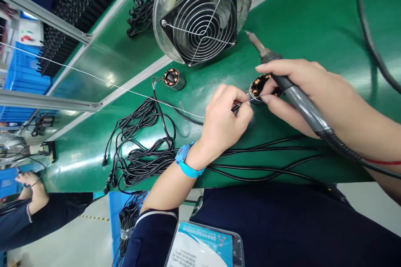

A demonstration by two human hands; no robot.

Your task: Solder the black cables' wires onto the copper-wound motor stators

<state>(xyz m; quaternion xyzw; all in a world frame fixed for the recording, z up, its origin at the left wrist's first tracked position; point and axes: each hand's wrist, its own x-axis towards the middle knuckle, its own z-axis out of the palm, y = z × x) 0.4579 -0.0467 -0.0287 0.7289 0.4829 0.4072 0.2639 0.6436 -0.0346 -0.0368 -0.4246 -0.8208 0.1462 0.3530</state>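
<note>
My left hand [221,121] is closed in a pinch on the end of a black cable [236,107]. A thin silvery solder wire [138,93] runs in from the upper left to this same hand. In my right hand [341,102] lies a soldering iron [302,106], its bare tip pointing up and left, apart from the work. The thumb and a finger of the right hand also touch a motor stator [256,87] with copper windings, partly hidden by them. Fine wire ends show between the pinch and the stator.
A second stator [173,79] with a cable stands to the left. Behind is a fan with a wire guard [203,33]. Coiled black cables [150,158] lie on the green bench [313,21]. A co-worker's hand [28,178] shows at far left, near blue bins [26,71].
</note>
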